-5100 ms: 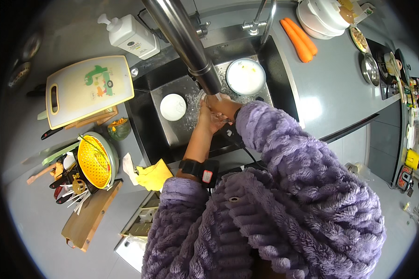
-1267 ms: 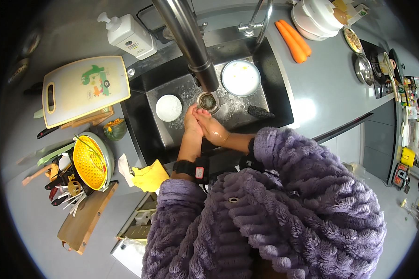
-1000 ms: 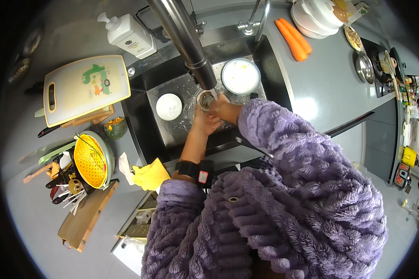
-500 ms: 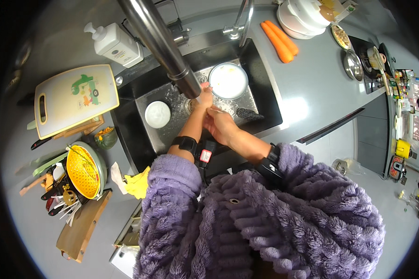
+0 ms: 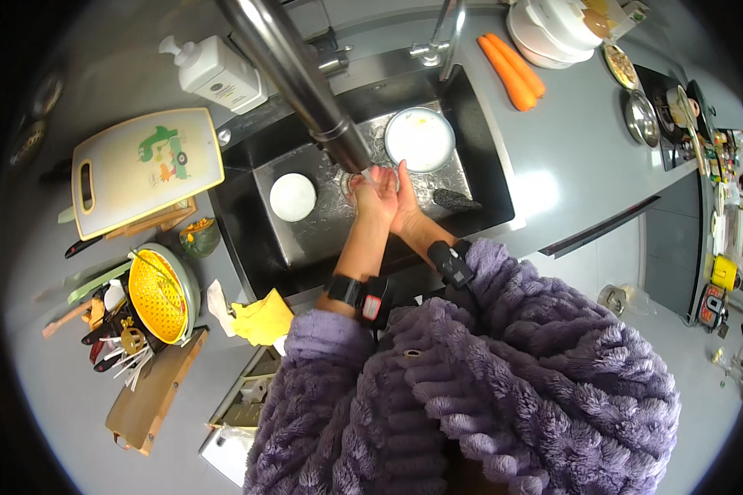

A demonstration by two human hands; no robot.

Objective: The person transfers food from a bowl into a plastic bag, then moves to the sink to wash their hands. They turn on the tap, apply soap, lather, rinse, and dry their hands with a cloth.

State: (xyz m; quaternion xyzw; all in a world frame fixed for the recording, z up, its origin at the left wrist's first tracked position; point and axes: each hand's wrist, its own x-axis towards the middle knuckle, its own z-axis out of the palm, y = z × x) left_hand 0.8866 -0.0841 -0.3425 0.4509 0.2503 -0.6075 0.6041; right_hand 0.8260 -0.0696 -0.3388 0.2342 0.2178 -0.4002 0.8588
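Note:
My left hand (image 5: pixel 375 198) is palm up under the end of the grey faucet (image 5: pixel 343 140), and water runs onto it. Its fingers are loosely spread with nothing in them. Against its right side rests my right hand (image 5: pixel 405 205), thumb stretched out; its other fingers are partly hidden, and no held thing shows. Both hands are over the black sink (image 5: pixel 305 243). In the basin, a small white bowl (image 5: pixel 293 198) sits to the left, and a larger white dish (image 5: pixel 421 142) with yellowish bits is beyond my right hand. A dark, flat piece (image 5: pixel 456 200) lies right of my hands.
Left of the sink are a cutting board (image 5: pixel 144 169), a pumpkin piece (image 5: pixel 199 238), a yellow colander (image 5: pixel 157 295) and a yellow cloth (image 5: pixel 262 318). A white pump bottle (image 5: pixel 223 76) stands behind. Carrots (image 5: pixel 510 73) and a metal bowl (image 5: pixel 641 119) lie on the right counter.
My hands have shifted from rubbing together to lying side by side, the left palm turned up under the water. The right thumb now stretches out. The whole view has shifted slightly.

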